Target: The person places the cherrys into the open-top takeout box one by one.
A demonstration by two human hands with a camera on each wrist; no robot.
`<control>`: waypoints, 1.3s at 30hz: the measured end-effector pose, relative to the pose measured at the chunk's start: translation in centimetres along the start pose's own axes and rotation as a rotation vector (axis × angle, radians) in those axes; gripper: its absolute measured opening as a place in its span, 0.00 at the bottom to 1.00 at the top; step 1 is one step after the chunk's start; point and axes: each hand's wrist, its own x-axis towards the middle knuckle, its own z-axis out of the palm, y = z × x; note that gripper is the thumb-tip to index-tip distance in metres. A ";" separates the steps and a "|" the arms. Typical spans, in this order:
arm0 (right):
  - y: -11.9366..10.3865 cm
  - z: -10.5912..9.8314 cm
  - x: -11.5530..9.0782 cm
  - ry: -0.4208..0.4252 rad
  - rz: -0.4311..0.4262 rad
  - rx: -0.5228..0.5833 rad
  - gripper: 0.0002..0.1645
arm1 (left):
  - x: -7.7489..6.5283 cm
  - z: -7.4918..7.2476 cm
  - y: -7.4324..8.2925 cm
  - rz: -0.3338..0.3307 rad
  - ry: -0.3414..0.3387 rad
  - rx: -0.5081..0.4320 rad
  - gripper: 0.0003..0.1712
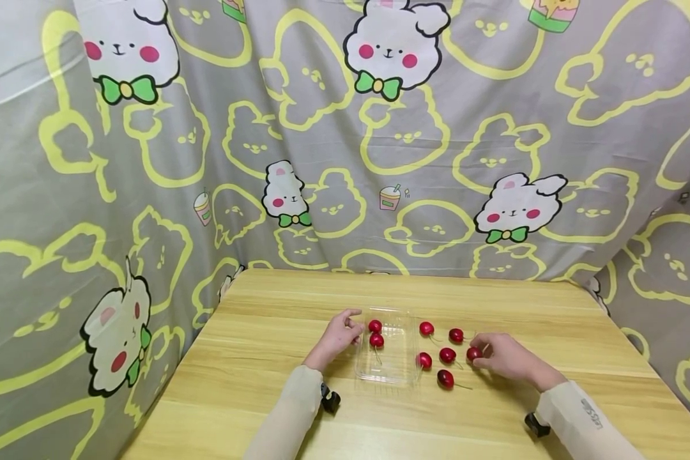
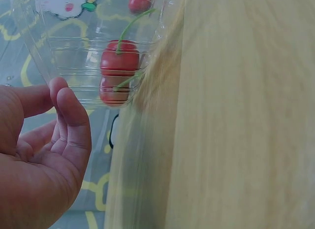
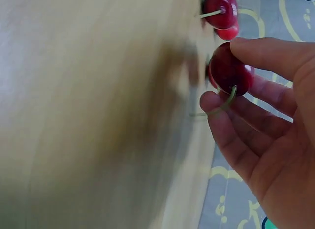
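My left hand (image 1: 338, 333) is at the left side of a clear plastic box (image 1: 395, 348). In the left wrist view, thumb and forefinger pinch the box's edge. Two red cherries (image 1: 376, 341) with green stems lie inside it, near its left wall. To the right, my right hand (image 1: 508, 359) holds a dark red cherry (image 3: 227, 69) between the thumb and curled fingers, its stem hanging by a fingertip. Several loose cherries (image 1: 447, 355) lie on the table between the box and that hand. One cherry (image 1: 424, 361) sits close against the box's right wall.
The wooden table (image 1: 299, 294) spreads around the box and cherries. A grey cloth (image 1: 333, 140) with yellow outlines and white rabbits hangs behind the table and along both sides. Each wrist wears a small black camera (image 1: 330, 400).
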 end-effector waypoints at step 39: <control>-6.7 0.3 4.9 0.055 -0.157 0.027 0.20 | 0.3 0.4 -0.1 -0.029 0.005 0.000 0.28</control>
